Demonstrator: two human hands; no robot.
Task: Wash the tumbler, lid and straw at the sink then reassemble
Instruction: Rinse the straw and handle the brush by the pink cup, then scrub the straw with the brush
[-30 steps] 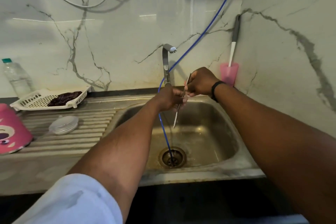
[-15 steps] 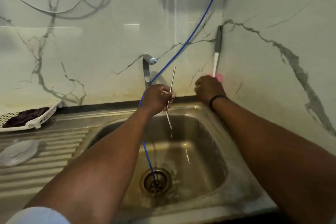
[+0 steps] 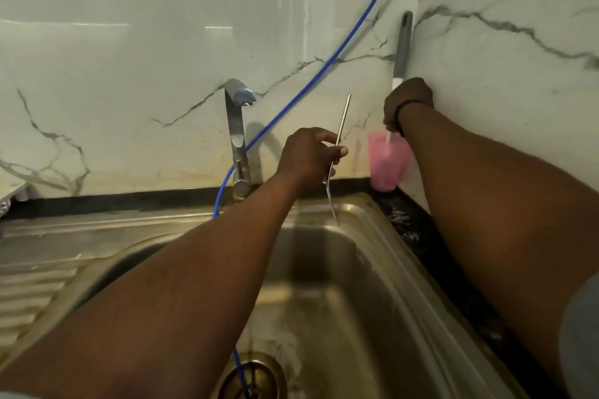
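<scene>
My left hand (image 3: pixel 308 157) pinches a bent metal straw (image 3: pixel 340 139) near its middle, holding it upright over the back rim of the steel sink (image 3: pixel 372 236). My right hand (image 3: pixel 406 104) grips the white and grey handle of a brush (image 3: pixel 403 42) that stands in a pink cup (image 3: pixel 384 168) in the back right corner. The tumbler and lid are out of view.
A steel tap (image 3: pixel 236 126) rises behind the sink, left of my left hand. A blue hose (image 3: pixel 324 65) runs from the upper wall down into the drain (image 3: pixel 252 379). The ribbed draining board (image 3: pixel 39 269) lies at the left. Marble walls close in behind and at the right.
My right hand let go of the straw and moved right to the brush handle in the pink cup. My left hand keeps the straw, now more upright. The view has shifted right.
</scene>
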